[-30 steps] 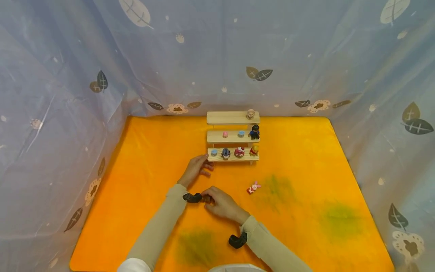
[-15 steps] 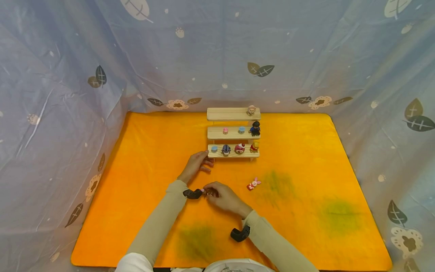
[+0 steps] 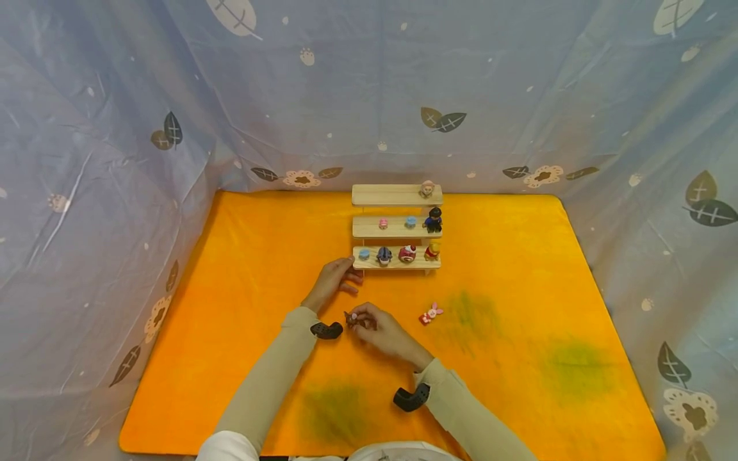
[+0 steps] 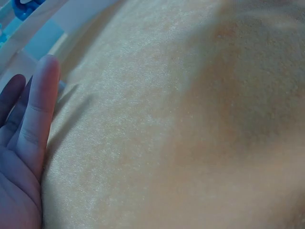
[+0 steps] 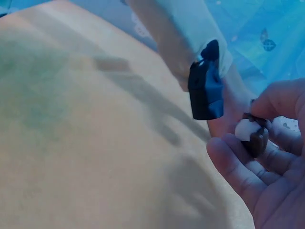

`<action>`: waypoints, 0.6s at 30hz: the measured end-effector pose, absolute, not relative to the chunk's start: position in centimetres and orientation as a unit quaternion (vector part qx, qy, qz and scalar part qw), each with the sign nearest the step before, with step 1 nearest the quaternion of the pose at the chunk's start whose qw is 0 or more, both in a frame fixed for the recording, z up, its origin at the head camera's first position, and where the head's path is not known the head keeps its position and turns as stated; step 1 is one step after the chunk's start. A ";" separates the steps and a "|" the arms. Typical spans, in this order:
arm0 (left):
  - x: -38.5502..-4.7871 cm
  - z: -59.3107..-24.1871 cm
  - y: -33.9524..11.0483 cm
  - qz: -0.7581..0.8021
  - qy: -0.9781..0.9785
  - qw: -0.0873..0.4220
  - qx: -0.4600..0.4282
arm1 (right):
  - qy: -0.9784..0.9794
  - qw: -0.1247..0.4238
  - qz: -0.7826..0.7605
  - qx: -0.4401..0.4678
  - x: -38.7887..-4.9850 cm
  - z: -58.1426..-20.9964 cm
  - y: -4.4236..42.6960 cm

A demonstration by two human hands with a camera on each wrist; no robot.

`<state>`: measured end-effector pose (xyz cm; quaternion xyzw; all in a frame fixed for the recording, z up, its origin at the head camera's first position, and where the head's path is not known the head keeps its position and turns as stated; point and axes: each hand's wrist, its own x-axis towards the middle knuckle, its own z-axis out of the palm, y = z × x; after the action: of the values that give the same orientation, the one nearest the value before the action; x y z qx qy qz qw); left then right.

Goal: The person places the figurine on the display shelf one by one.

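Observation:
My right hand pinches a small brown figurine with a white part, between thumb and fingers, over the cloth near my left wrist. My left hand is at the front left corner of a three-step wooden display shelf; its fingertips appear to touch the bottom step, and its fingers are nearly straight in the left wrist view. On the bottom step stand a pale blue piece, a grey-blue donkey figurine, a red-and-white figurine and a yellow bear figurine.
The middle step holds a pink piece, a light blue piece and a black-haired doll. A beige figurine sits on top. A pink-eared figurine lies on the orange cloth. Curtains surround the table.
My right hand has shifted slightly up and to the right, turning the brown figurine in its fingers. The left hand stays by the shelf. The head view has tilted slightly.

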<state>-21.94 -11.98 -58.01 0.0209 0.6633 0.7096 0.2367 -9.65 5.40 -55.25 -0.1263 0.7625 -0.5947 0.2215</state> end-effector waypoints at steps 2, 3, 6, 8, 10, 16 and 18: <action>-21.9 -58.1 -12.0 0.709 0.665 0.235 0.021 | 0.751 0.214 -0.612 -0.120 -9.7 -55.1 5.5; -21.9 -58.1 -12.0 0.708 0.666 0.234 0.021 | 0.743 0.215 -0.622 -0.118 -9.7 -55.0 5.5; -21.9 -58.1 -11.9 0.704 0.671 0.231 0.021 | 0.726 0.211 -0.644 -0.118 -9.9 -54.6 5.8; -21.9 -58.1 -11.9 0.702 0.673 0.231 0.019 | 0.721 0.211 -0.649 -0.120 -9.9 -54.4 5.9; -21.8 -58.1 -11.9 0.701 0.674 0.232 0.017 | 0.721 0.209 -0.650 -0.118 -10.0 -54.2 6.0; -21.7 -57.9 -11.9 0.699 0.678 0.229 0.018 | 0.719 0.202 -0.656 -0.108 -10.2 -53.6 6.4; -21.7 -57.9 -11.9 0.696 0.681 0.230 0.017 | 0.713 0.201 -0.664 -0.107 -10.3 -53.5 6.5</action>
<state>-21.70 -11.92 -57.88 0.0175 0.6805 0.6956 0.2295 -10.29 6.47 -53.46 -0.1072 0.7126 -0.6636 0.2009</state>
